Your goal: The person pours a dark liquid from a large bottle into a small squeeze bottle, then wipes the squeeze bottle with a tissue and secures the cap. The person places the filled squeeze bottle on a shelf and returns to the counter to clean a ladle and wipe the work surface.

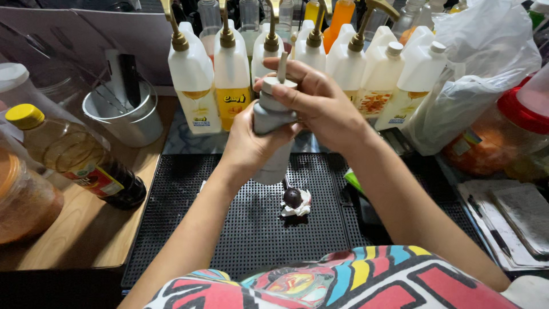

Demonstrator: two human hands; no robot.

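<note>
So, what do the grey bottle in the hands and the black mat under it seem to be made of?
The grey bottle, held by the left hand and right hand, looks like matte plastic: dull, opaque, no glare. The black mat looks like rubber, judging by its dense grid of small studs, though stiff plastic is possible.

white pump jugs (231, 68) — yellow labels, rear | oil bottle (74, 157) — red label, left
</note>
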